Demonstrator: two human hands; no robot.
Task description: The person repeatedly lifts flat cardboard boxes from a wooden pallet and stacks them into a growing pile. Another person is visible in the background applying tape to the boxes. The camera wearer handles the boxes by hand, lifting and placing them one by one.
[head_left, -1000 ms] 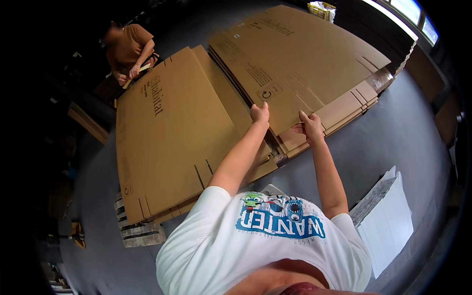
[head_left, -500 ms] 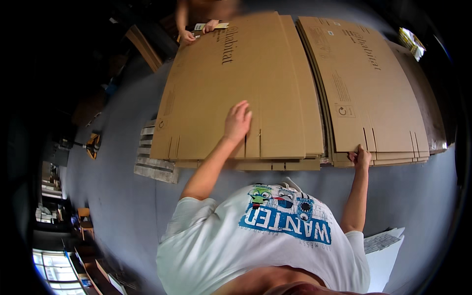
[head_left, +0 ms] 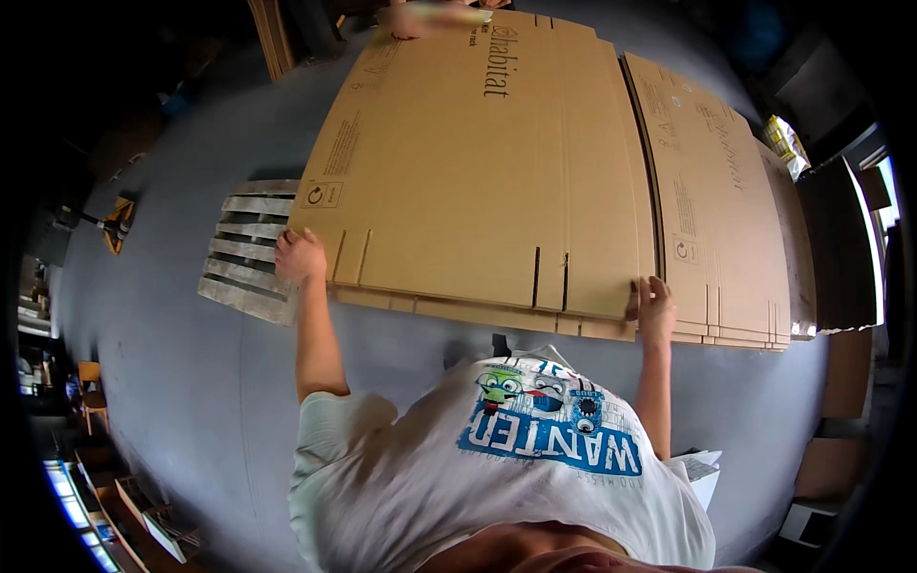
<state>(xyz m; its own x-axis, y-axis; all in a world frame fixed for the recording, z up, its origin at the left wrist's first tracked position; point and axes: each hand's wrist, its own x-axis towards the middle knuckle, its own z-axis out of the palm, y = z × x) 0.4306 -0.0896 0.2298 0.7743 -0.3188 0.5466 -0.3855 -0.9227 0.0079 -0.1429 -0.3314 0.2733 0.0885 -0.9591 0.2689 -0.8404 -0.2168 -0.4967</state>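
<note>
A large flattened cardboard box [head_left: 449,181] lies on top of the left stack in front of me, with dark print and slots along its near edge. My left hand [head_left: 302,258] grips its near left corner, fingers curled over the edge. At the near right corner my right hand [head_left: 655,307] is closed on the same sheet, beside the gap between the two stacks; its fingertips are partly hidden. More flattened boxes [head_left: 458,311] show under the near edge.
A second stack of flattened boxes [head_left: 716,220] stands to the right. A slatted wooden pallet [head_left: 250,256] juts out at the left. Another person's blurred hand [head_left: 415,21] is at the far left edge of the top box. A yellow-and-white package [head_left: 786,145] sits beyond the right stack.
My left hand went from the middle of the left stack to its near left corner. My right hand left the right stack for the left stack's near right corner. The view has shifted.
</note>
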